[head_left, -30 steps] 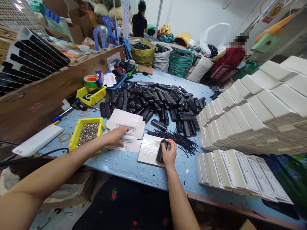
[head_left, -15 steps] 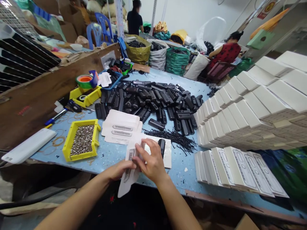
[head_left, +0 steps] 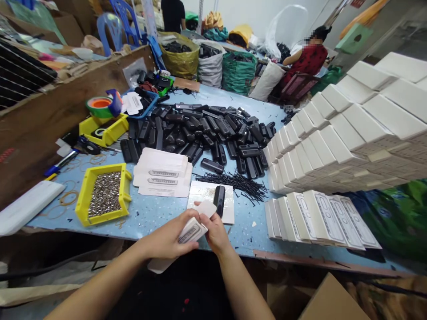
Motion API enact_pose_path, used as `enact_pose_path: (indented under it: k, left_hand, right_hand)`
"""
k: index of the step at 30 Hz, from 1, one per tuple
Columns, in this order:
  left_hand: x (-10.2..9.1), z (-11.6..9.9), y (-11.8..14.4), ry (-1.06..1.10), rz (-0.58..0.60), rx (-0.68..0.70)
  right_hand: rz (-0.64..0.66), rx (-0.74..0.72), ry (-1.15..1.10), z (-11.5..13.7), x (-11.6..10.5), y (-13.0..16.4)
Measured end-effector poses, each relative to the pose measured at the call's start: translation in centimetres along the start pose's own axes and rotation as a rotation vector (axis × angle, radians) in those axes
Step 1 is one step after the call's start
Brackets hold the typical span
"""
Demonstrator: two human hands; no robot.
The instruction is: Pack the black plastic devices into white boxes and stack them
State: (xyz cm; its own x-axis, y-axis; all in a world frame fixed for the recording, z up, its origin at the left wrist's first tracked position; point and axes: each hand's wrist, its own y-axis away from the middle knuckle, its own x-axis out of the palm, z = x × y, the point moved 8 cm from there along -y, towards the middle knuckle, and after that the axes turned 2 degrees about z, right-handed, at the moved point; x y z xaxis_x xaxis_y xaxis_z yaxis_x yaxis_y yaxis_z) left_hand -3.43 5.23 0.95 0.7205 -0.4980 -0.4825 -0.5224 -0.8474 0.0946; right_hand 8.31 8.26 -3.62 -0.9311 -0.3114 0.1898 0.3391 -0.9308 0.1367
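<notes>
Hands meet at the near surface (head_left: 156, 218) edge: left hand (head_left: 168, 240) and right hand (head_left: 215, 231) both grip the flat carton (head_left: 191, 231); black device (head_left: 219, 201) lies just beyond, nearer the right hand, long axis near-to-far

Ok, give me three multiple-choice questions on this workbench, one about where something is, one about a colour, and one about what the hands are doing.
1. Where does the single black device lie?
A. on the white card
B. in the yellow tray
C. on the boxes

2. What colour is the tray of small metal parts?
A. blue
B. yellow
C. green

3. What are the left hand and right hand doing?
A. resting empty
B. holding a flat white carton together
C. holding scissors

A: the device rests on the card. B: its rim is yellow. B: both hands' fingers grip the carton.
</notes>
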Motion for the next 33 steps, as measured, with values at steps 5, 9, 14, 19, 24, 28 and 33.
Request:
enact_pose_path:
  k: [5,9,14,19,24,28,33]
  left_hand:
    - [0.4,1.1,-1.5,0.127,-0.177,-0.175]
    - [0.7,1.5,-1.9,0.145,-0.153,-0.21]
    - [0.6,2.7,-1.8,0.242,-0.116,-0.202]
    - [-0.5,7.1,0.6,0.683,-0.169,-0.395]
    - [-3.0,10.7,2.7,1.329,-0.501,-0.45]
    - [-3.8,11.1,2.5,1.524,-0.953,-0.436]
    - [0.2,7.4,-0.1,1.611,-0.794,-0.449]
  right_hand:
    - [0.154,-0.228,0.225,3.2,1.0,0.2]
    - [0.064,-0.146,0.278,3.2,1.0,0.5]
    - [0.147,-0.529,0.753,5.2,1.5,1.6]
    - [0.269,-0.329,1.257,3.5,-4.3,-1.5]
    - [0.249,-0.273,1.044,4.3,-6.3,-1.9]
    - [-0.129,-0.42,0.329,6.9,-5.0,-0.1]
    - [-0.28,-0.667,0.385,7.1,-0.2,0.9]
